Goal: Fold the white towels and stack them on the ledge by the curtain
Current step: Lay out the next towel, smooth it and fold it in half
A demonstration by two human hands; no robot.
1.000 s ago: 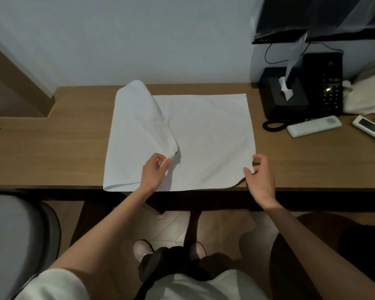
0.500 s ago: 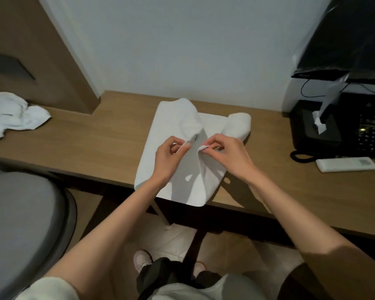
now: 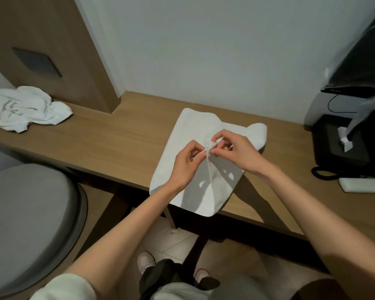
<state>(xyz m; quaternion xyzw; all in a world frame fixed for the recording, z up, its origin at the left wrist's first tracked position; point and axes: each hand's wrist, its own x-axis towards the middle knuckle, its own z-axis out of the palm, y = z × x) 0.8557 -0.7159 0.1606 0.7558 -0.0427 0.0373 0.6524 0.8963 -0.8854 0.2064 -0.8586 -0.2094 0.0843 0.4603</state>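
Note:
A white towel (image 3: 188, 135) lies on the wooden desk (image 3: 117, 144), its near edge hanging over the front. Both side flaps are lifted toward the middle. My left hand (image 3: 187, 163) pinches the left flap's corner and my right hand (image 3: 234, 151) pinches the right flap's corner; the two corners meet above the towel's centre. A second white towel (image 3: 26, 109) lies crumpled on the desk at the far left, beside a wooden panel.
A black phone and tissue box (image 3: 344, 148) stand at the right, with a white remote (image 3: 364, 185) in front of them. A grey chair seat (image 3: 28, 224) sits at lower left. My shoes (image 3: 146, 259) show on the tiled floor below.
The towel lay flat with one flap lifted by my left hand; my right hand has since lifted the other corner and both corners now meet in the middle. The camera has swung left.

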